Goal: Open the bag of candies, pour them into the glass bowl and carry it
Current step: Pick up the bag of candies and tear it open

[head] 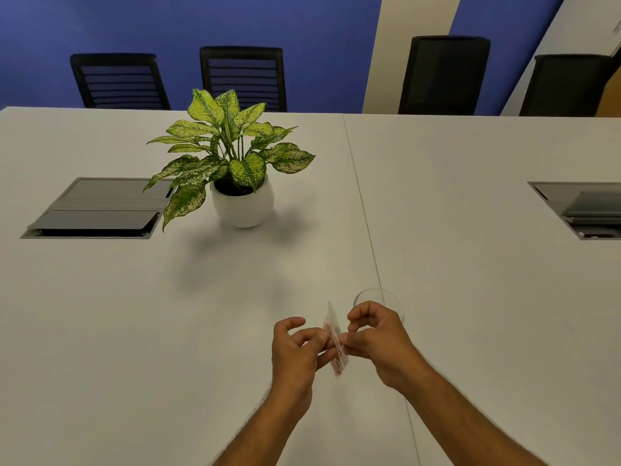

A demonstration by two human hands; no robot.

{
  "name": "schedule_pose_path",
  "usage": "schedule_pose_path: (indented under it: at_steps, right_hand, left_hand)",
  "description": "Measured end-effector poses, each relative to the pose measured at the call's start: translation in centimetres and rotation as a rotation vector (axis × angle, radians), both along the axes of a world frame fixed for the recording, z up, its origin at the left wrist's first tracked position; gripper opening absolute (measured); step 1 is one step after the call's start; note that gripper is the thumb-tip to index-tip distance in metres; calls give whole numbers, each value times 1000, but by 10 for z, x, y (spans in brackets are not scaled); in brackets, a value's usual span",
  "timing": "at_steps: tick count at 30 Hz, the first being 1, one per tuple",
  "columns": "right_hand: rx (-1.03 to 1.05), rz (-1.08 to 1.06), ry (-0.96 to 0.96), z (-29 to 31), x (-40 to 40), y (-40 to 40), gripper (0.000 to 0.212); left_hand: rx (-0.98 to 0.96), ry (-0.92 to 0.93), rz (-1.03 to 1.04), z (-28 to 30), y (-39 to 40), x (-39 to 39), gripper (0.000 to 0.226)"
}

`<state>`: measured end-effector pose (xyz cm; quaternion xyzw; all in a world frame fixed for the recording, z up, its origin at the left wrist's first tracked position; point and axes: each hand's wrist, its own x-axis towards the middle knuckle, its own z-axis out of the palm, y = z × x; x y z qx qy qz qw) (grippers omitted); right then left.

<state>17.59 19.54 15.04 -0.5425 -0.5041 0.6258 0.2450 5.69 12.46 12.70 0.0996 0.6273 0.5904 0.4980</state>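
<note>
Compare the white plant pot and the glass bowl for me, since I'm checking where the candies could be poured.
The plant pot is opaque white; the glass bowl is clear. The pot holds soil and a leafy plant; nothing shows in the visible part of the bowl. The pot stands far back in full view; the bowl sits near, partly behind the right hand. Both rest upright on the table.

White table (134, 331); blue wall (201, 21); speckled green-cream plant (228, 146), white pot (243, 206); black chairs (119, 80).

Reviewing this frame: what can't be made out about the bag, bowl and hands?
Head view only:
- Bag of candies: motion-blurred, partly behind fingers; open or sealed unclear.
- Glass bowl: near half hidden by the right hand.
- Left hand: grip point blurred.
</note>
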Motion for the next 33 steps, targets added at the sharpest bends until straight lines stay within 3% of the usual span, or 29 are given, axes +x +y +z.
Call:
schedule_pose_path:
  at_steps: [7,14,24,28,33]
  right_hand:
    - [213,48,-186,1,-4,-4,30]
    - [265,97,-244,4,-4,-4,31]
    - [237,0,-221,-5,-7,-6,23]
    - [279,52,-286,-6,-10,-11,16]
    - [357,111,-352,-10,-10,-13,20]
  left_hand:
    - [8,-114,-17,2,-2,2,59]
    - [-21,-198,28,0,-2,2,48]
    - [-14,-66,8,-1,3,5,35]
    - [-34,59,-21,-2,4,10,31]
    - [-42,150,-55,-5,3,10,29]
